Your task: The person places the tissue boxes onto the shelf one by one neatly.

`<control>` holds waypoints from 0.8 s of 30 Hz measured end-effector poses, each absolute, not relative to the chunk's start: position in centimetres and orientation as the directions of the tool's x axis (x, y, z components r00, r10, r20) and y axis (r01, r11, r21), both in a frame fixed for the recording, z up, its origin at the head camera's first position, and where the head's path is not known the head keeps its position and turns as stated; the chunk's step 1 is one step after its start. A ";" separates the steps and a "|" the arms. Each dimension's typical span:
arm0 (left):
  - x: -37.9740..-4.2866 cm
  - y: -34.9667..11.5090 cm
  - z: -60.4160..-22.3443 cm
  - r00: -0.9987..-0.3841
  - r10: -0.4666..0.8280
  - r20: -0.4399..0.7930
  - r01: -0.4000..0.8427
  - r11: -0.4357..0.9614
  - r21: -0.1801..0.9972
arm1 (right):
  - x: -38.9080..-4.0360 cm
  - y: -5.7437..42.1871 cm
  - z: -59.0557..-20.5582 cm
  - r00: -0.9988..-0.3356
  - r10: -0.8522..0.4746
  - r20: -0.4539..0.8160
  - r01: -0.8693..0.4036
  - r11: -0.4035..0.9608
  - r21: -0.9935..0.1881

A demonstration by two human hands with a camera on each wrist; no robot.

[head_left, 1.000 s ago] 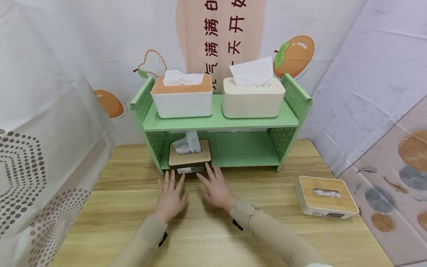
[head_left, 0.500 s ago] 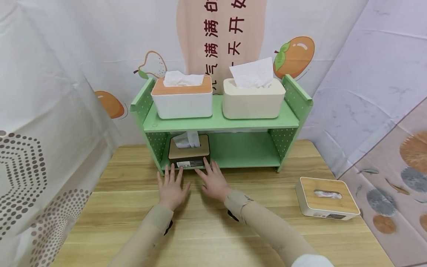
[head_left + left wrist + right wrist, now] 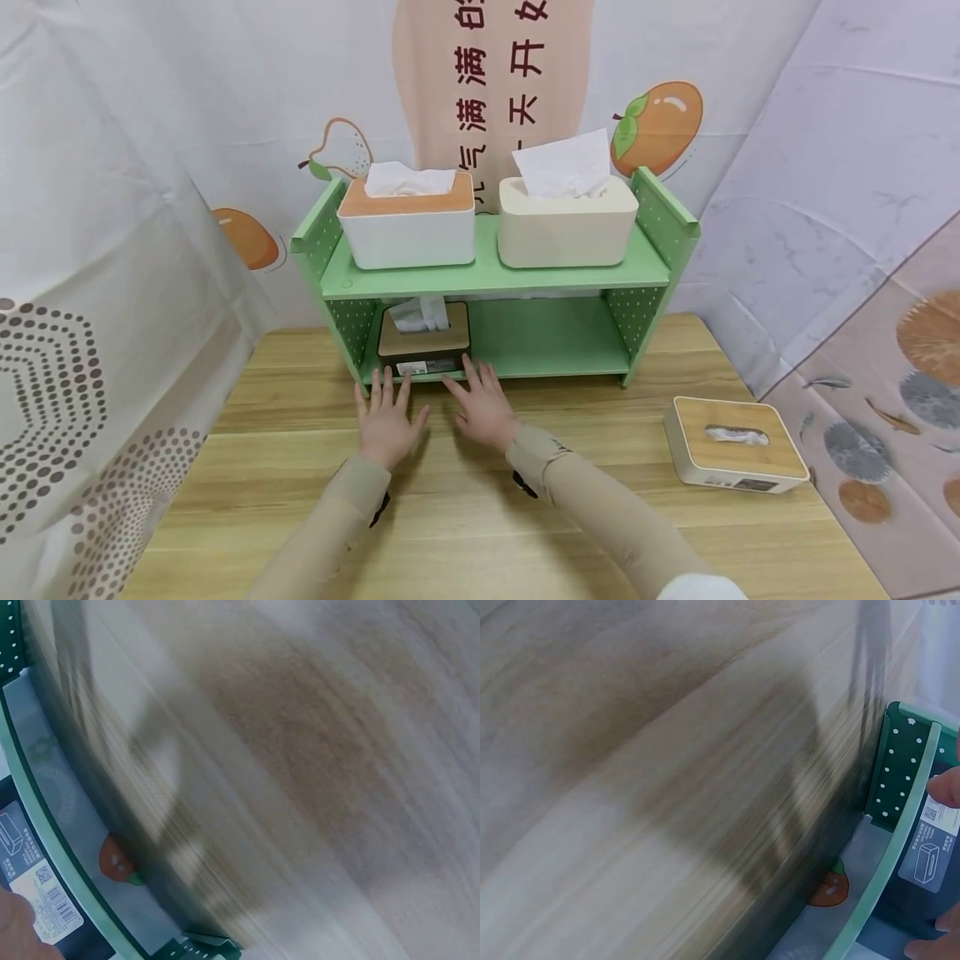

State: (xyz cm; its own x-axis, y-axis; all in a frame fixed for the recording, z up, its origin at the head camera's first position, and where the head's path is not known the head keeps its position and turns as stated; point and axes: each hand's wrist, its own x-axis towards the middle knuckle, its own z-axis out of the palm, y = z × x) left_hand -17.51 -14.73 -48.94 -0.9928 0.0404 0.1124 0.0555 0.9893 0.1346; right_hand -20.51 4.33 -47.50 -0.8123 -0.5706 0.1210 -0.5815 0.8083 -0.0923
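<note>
As the left hand (image 3: 386, 425) and right hand (image 3: 486, 410) lie spread at the wood-topped tissue box (image 3: 424, 342) centre-left, shelving seems finished, inviting withdrawal.

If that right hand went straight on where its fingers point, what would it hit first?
Probably the dark tissue box; the right hand may already touch it, but depth is unclear.

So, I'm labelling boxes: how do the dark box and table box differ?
The dark box has black sides, the table box cream. The dark box is on the lower shelf, the table box on the table. Tissue stands above the dark box; the table box's sits within its slot. Both tops look wooden.
</note>
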 end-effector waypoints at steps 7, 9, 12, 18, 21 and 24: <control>-16.5 -14.7 -49.4 -0.980 0.082 0.180 0.114 0.979 0.171 | -19.6 6.0 -47.9 -0.787 -0.579 0.212 -0.615 0.765 -0.192; -16.1 -14.6 -49.4 -0.978 0.093 0.189 0.126 0.978 0.169 | -19.2 6.8 -48.2 -0.781 -0.577 0.241 -0.622 0.752 -0.215; -15.4 -14.2 -49.3 -0.976 0.110 0.186 0.146 0.970 0.194 | -18.6 8.0 -48.6 -0.778 -0.565 0.274 -0.627 0.730 -0.271; -14.4 -12.8 -49.6 -0.973 0.158 0.171 0.201 0.939 0.279 | -17.5 10.5 -49.4 -0.775 -0.552 0.306 -0.631 0.687 -0.360; -14.2 -11.9 -49.8 -0.957 0.200 0.210 0.261 0.910 0.321 | -17.1 12.1 -49.7 -0.784 -0.529 0.325 -0.621 0.666 -0.414; -14.1 -10.9 -49.7 -0.934 0.242 0.263 0.327 0.875 0.358 | -16.6 13.9 -50.0 -0.812 -0.480 0.332 -0.583 0.676 -0.451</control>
State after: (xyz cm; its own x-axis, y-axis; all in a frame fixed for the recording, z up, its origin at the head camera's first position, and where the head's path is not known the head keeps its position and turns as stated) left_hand -14.09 -10.91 -49.70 -0.9341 0.2415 0.2631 0.3270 0.8746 0.3580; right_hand -16.60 13.87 -49.97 -0.8121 -0.4800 0.3317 -0.5834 0.6756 -0.4507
